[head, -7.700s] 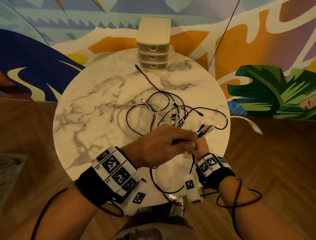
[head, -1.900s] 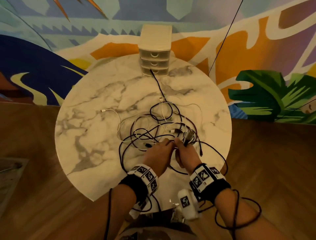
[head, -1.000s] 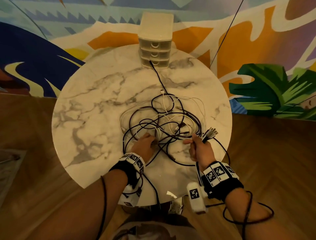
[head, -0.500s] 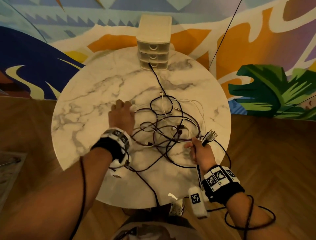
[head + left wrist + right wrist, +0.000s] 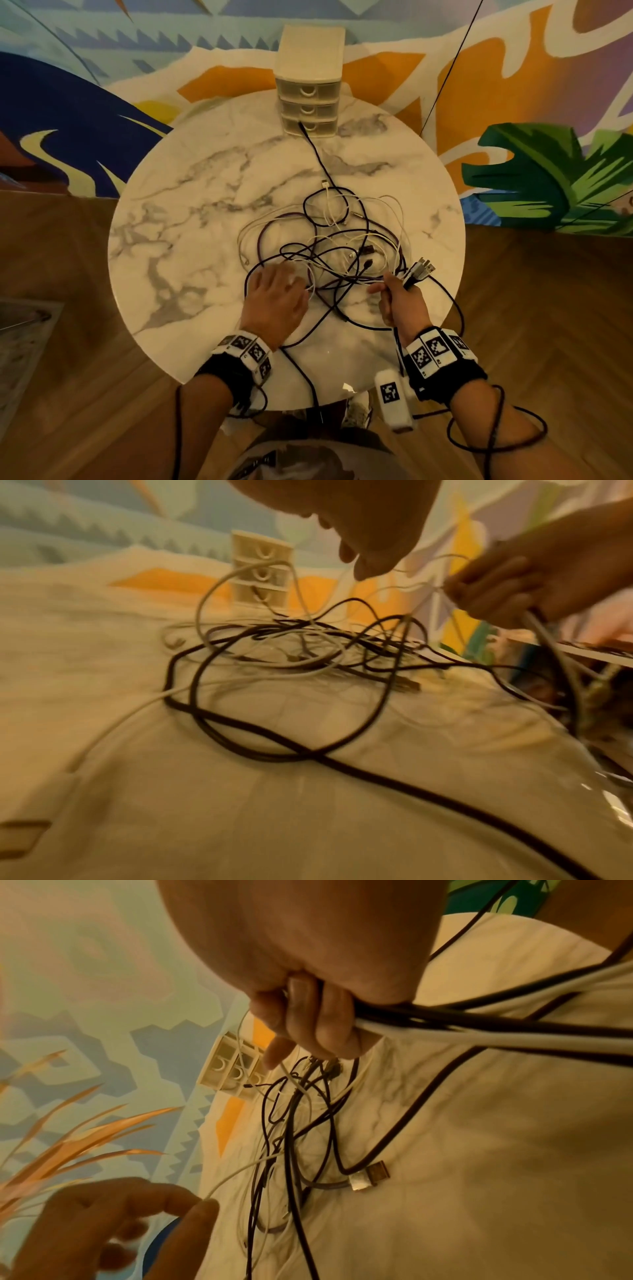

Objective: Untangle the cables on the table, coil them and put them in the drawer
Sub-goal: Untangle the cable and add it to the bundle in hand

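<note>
- Head camera looked steeply down on the round table [image 5: 178, 260] from above.
- Both wrist cameras sat low and close, sharing the cable tangle [image 5: 291, 642] and drawer unit [image 5: 229, 1066].

Black, white cables [image 5: 342, 246]; grey-veined white marble table [image 5: 191, 240]; cream drawers [image 5: 310, 89].

No words, numbers or brand names can be read in any view. The only sign-like marks are black-and-white square code patterns. A row of them runs along the white band [image 5: 245, 347] at the wrist of the left hand [image 5: 274, 299]. Another row runs along the white band [image 5: 435, 351] at the wrist of the right hand [image 5: 399, 303]. A single one sits on the white block [image 5: 391, 394] hanging beside that wrist. These are coded squares, not letters.
</note>
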Action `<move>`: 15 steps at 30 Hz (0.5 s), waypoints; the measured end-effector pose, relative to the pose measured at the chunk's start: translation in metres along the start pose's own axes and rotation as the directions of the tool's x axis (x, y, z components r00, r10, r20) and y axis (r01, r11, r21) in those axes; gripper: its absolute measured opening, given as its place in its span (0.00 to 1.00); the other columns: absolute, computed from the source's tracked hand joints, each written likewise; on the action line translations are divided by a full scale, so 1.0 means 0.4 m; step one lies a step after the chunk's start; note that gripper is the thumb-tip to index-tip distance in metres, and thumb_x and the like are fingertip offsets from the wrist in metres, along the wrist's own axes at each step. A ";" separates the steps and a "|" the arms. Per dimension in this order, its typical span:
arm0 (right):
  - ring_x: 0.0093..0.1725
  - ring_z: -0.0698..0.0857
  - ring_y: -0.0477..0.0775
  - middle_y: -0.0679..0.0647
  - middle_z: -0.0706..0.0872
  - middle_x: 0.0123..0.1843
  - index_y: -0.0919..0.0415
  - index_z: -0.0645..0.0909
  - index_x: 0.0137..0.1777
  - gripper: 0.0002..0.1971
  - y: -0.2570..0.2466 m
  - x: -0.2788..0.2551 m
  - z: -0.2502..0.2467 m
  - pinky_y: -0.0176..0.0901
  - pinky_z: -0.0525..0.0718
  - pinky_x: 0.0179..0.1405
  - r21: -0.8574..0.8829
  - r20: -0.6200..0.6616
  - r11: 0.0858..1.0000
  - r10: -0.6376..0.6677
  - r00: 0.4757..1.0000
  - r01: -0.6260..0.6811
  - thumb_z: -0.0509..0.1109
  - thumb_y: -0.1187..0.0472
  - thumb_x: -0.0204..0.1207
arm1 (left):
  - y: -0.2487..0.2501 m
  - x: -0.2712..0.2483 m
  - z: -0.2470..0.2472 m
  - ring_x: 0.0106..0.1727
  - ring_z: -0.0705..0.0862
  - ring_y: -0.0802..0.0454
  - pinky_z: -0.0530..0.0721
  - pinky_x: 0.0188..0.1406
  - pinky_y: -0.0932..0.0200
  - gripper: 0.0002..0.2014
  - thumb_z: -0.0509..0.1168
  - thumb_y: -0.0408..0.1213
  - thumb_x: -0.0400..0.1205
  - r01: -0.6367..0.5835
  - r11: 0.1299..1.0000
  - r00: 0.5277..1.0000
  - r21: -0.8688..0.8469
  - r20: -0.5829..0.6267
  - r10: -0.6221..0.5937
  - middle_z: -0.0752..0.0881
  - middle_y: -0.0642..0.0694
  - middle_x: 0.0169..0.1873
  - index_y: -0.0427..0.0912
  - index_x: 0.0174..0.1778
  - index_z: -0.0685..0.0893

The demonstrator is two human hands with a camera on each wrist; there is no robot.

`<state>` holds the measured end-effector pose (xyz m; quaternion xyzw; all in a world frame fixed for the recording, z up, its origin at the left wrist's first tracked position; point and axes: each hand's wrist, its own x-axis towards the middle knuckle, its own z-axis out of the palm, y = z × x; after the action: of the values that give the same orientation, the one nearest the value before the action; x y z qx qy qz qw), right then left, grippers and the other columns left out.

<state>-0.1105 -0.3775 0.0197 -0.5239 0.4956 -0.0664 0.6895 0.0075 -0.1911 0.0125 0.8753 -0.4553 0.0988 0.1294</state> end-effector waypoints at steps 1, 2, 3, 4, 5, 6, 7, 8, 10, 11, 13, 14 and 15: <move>0.12 0.59 0.45 0.48 0.64 0.12 0.66 0.83 0.32 0.26 -0.001 0.002 0.002 0.32 0.55 0.15 -0.001 0.001 1.000 -0.004 1.000 0.004 0.55 0.53 0.86 | 0.009 -0.007 0.004 0.46 0.78 0.43 0.79 0.41 0.49 0.08 0.66 0.44 0.74 -0.098 0.995 0.995 -0.016 0.014 0.098 0.83 0.42 0.45 0.42 0.39 0.83; 0.12 0.58 0.45 0.48 0.63 0.12 0.66 0.83 0.32 0.26 0.000 0.004 0.002 0.32 0.55 0.15 0.000 0.003 1.000 -0.005 1.000 0.005 0.55 0.53 0.86 | 0.025 -0.009 0.006 0.44 0.81 0.42 0.81 0.39 0.50 0.10 0.64 0.45 0.76 -0.106 0.992 0.986 -0.065 0.123 0.113 0.83 0.43 0.43 0.42 0.42 0.83; 0.13 0.58 0.44 0.48 0.63 0.12 0.66 0.83 0.33 0.26 0.001 0.004 0.003 0.32 0.54 0.15 0.003 0.007 1.000 -0.002 1.000 0.002 0.55 0.53 0.86 | 0.038 -0.007 0.010 0.44 0.84 0.41 0.82 0.40 0.50 0.14 0.62 0.49 0.79 0.001 0.994 0.952 -0.105 0.304 0.031 0.84 0.43 0.44 0.42 0.49 0.82; 0.13 0.58 0.44 0.48 0.63 0.12 0.66 0.83 0.33 0.26 0.002 0.005 0.005 0.31 0.54 0.15 0.006 0.012 1.000 0.003 1.000 -0.003 0.55 0.53 0.86 | 0.040 -0.001 0.019 0.49 0.85 0.40 0.83 0.44 0.49 0.18 0.59 0.52 0.81 0.185 0.979 0.869 -0.083 0.480 -0.123 0.85 0.43 0.48 0.43 0.59 0.79; 0.13 0.58 0.44 0.47 0.63 0.12 0.66 0.83 0.33 0.25 0.003 0.006 0.005 0.31 0.54 0.15 0.012 0.015 1.000 0.008 1.000 -0.008 0.55 0.52 0.86 | 0.032 0.008 0.030 0.54 0.84 0.39 0.83 0.49 0.48 0.20 0.57 0.52 0.82 0.327 0.945 0.764 -0.015 0.593 -0.255 0.85 0.41 0.53 0.45 0.66 0.75; 0.13 0.58 0.44 0.47 0.63 0.12 0.66 0.83 0.33 0.25 0.004 0.007 0.004 0.31 0.54 0.15 0.018 0.017 1.000 0.011 1.000 -0.011 0.55 0.52 0.86 | 0.017 0.013 0.041 0.56 0.83 0.39 0.82 0.53 0.48 0.19 0.56 0.49 0.83 0.386 0.922 0.704 0.023 0.638 -0.311 0.84 0.40 0.56 0.46 0.68 0.73; 0.13 0.59 0.44 0.47 0.64 0.12 0.65 0.83 0.33 0.26 0.005 0.009 0.000 0.31 0.54 0.15 0.021 0.015 1.000 0.014 1.000 -0.015 0.55 0.52 0.86 | 0.001 0.020 0.043 0.56 0.83 0.39 0.82 0.53 0.49 0.17 0.55 0.46 0.84 0.408 0.913 0.693 0.014 0.646 -0.320 0.84 0.39 0.57 0.47 0.67 0.75; 0.12 0.60 0.44 0.47 0.64 0.12 0.65 0.83 0.32 0.26 0.005 0.013 -0.003 0.30 0.55 0.15 0.020 0.010 1.000 0.018 1.000 -0.018 0.56 0.51 0.85 | -0.015 0.026 0.037 0.55 0.84 0.40 0.81 0.51 0.51 0.14 0.55 0.44 0.84 0.405 0.914 0.704 -0.017 0.644 -0.299 0.85 0.39 0.55 0.47 0.63 0.78; 0.12 0.60 0.44 0.48 0.65 0.11 0.65 0.83 0.32 0.26 0.011 0.020 -0.008 0.30 0.54 0.15 0.026 0.003 0.999 0.023 1.000 -0.023 0.56 0.50 0.85 | -0.053 0.024 0.030 0.46 0.86 0.45 0.80 0.42 0.60 0.10 0.57 0.43 0.84 0.412 0.902 0.698 -0.125 0.680 -0.224 0.88 0.41 0.48 0.48 0.56 0.81; 0.12 0.59 0.45 0.49 0.64 0.11 0.65 0.83 0.32 0.26 0.014 0.025 -0.009 0.30 0.54 0.15 0.036 0.001 0.999 0.022 1.000 -0.022 0.57 0.49 0.85 | -0.071 0.022 0.026 0.40 0.86 0.49 0.79 0.37 0.64 0.09 0.59 0.45 0.83 0.451 0.872 0.663 -0.189 0.725 -0.185 0.88 0.43 0.44 0.49 0.56 0.80; 0.11 0.59 0.45 0.49 0.65 0.11 0.65 0.83 0.31 0.26 0.019 0.026 -0.009 0.29 0.54 0.14 0.050 0.002 0.998 0.022 1.000 -0.022 0.57 0.49 0.85 | -0.088 0.006 0.026 0.40 0.86 0.52 0.80 0.39 0.65 0.15 0.64 0.49 0.81 0.477 0.850 0.605 -0.224 0.785 -0.133 0.88 0.45 0.42 0.54 0.63 0.74; 0.11 0.59 0.45 0.49 0.65 0.11 0.65 0.82 0.32 0.26 0.018 0.029 -0.004 0.29 0.54 0.14 0.059 0.010 0.998 0.014 1.000 -0.015 0.57 0.50 0.85 | -0.088 0.001 0.031 0.46 0.86 0.49 0.81 0.46 0.62 0.20 0.65 0.50 0.80 0.422 0.887 0.601 -0.185 0.790 -0.122 0.87 0.45 0.47 0.53 0.67 0.73; 0.10 0.59 0.44 0.49 0.64 0.11 0.66 0.82 0.32 0.26 0.018 0.029 -0.003 0.29 0.54 0.14 0.060 0.017 0.998 0.010 1.000 -0.011 0.56 0.51 0.85 | -0.075 -0.005 0.039 0.53 0.84 0.46 0.80 0.53 0.58 0.22 0.65 0.49 0.80 0.347 0.926 0.612 -0.146 0.784 -0.106 0.86 0.44 0.53 0.51 0.68 0.72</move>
<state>-0.1086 -0.3822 0.0070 -0.5010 0.4905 -0.0734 0.7093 0.0320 -0.1776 -0.0070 0.8571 -0.3604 -0.3630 0.0607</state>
